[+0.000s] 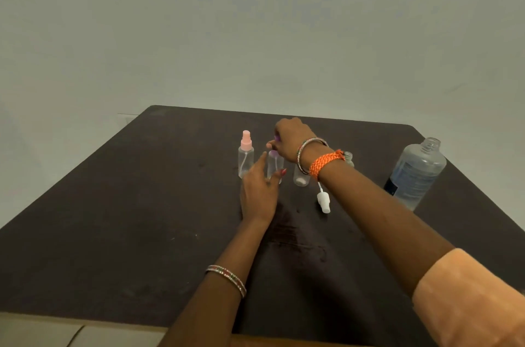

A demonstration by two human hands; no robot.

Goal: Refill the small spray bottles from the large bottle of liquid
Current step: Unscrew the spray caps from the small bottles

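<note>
Three small clear spray bottles stand in a row on the dark table (113, 218). The left one (245, 157) carries a pink spray cap. My left hand (260, 190) holds the middle bottle (275, 166) around its body. My right hand (289, 139) pinches that bottle's purple spray cap (277, 138) at its top. The right small bottle (301, 176) stands uncapped, partly hidden behind my right wrist. Its white spray cap (324, 200) lies on the table in front of it. The large clear bottle (416, 173) stands uncapped at the far right, holding liquid.
A small cap or lid (349, 157) shows just behind my right wrist, mostly hidden. A damp-looking patch (287, 228) marks the table in front of the bottles. The table's near edge runs along the bottom, with pale floor beyond.
</note>
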